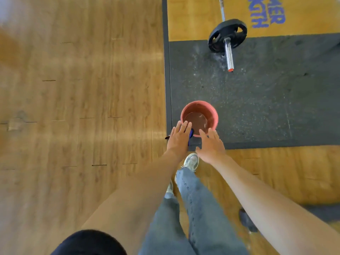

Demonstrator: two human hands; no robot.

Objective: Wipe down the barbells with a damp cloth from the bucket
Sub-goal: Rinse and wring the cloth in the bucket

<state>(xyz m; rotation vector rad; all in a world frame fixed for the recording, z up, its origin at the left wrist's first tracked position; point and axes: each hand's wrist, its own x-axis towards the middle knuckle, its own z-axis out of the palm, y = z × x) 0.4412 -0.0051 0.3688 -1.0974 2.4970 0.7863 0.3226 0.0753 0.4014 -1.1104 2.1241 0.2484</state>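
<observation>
A red bucket (213, 115) holding dark water stands on the black rubber mat (257, 107). Beyond it lies a barbell (229, 52) with a black plate (217, 34) and a chrome sleeve with a red end cap. My left hand (179, 138) reaches over the bucket's near left rim, fingers straight, thumb hidden. A blue cloth (191, 134) shows under its thumb side, held against the palm. My right hand (211, 146) is spread flat and empty over the near right rim.
The mat's edge (166, 89) runs along a wooden floor on the left. A yellow platform (193, 19) with blue lettering lies behind the mat. My legs in jeans and a pale shoe (192, 161) are just short of the mat.
</observation>
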